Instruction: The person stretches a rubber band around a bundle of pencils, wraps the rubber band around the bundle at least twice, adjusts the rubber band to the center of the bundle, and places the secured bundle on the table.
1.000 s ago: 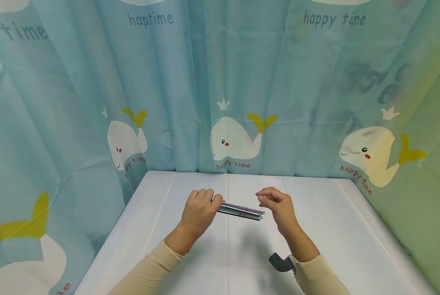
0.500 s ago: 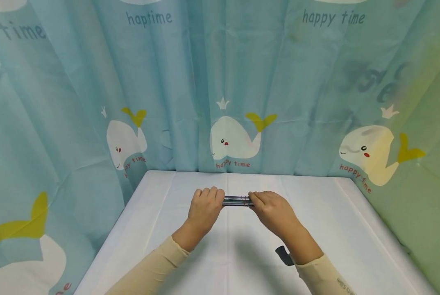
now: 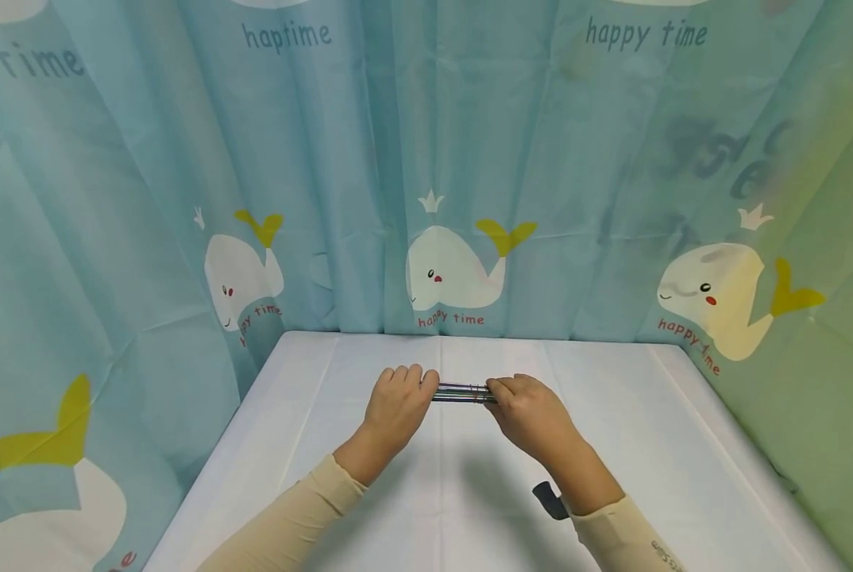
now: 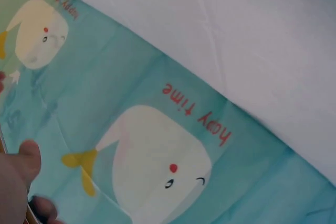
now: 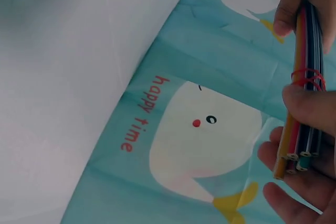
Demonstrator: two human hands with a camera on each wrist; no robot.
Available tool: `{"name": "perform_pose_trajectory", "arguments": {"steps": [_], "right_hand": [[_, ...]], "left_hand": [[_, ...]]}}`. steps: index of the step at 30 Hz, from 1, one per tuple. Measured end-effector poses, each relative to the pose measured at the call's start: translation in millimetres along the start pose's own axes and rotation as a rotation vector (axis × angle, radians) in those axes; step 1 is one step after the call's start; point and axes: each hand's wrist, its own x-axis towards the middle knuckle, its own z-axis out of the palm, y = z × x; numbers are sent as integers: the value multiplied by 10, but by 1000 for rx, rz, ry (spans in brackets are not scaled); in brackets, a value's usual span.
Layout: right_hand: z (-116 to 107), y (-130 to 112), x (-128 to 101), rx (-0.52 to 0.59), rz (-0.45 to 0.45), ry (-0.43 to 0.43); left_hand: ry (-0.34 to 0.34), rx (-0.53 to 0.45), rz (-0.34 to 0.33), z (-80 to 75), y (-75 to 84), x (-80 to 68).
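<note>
I see both hands raised just above the white table [image 3: 612, 445], holding one bundle of coloured pencils [image 3: 462, 392] level between them, near the table's far edge. My left hand [image 3: 396, 401] has its fingers curled round the bundle's left end. My right hand [image 3: 530, 409] has its fingers curled round the right end. The short middle stretch of the bundle shows between the two hands, running left to right.

In the right wrist view, the bundle's cut ends [image 5: 296, 156] show several pencils side by side, including orange, red and dark ones. A red rubber band [image 5: 308, 77] wraps the bundle just beyond the right thumb [image 5: 310, 106], which presses on the pencils.

The left wrist view shows only fingertips [image 4: 23, 161] at the frame's edge; the bundle is not visible there.

A light-blue whale-print curtain [image 3: 455, 159] hangs behind and on both sides of the table. A dark wrist strap [image 3: 550, 499] sits on the right forearm.
</note>
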Motion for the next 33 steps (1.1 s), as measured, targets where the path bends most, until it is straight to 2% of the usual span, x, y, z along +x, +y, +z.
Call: {"name": "perform_pose_trajectory", "arguments": {"steps": [2,4,9,11,17,21,26,29,33], "right_hand": [[3,-3,10,-8,-20,15],[11,-4,17,-13,-42,30],[31,-28,18,-17,-61,43],[40,-52,29,-21,-65,34],[79,-175,102,-15,-100,9],[62,-207,118,8,-96,13],[-45,-86,41,8,-64,32],[-78,0,-8,11,-68,39],[-38,27,-20,7,-97,8]], "left_hand": [[48,-17,14,-4,-14,5],[62,-20,22,-15,-24,11],[-34,-54,25,-14,-7,6],[-53,-77,23,-9,11,7],[-17,-97,38,-8,95,38],[-27,-81,40,-15,111,21],[-63,-58,2,-35,13,-55],[-52,-42,-14,-29,-40,-86],[-36,-37,11,5,-10,-69]]}}
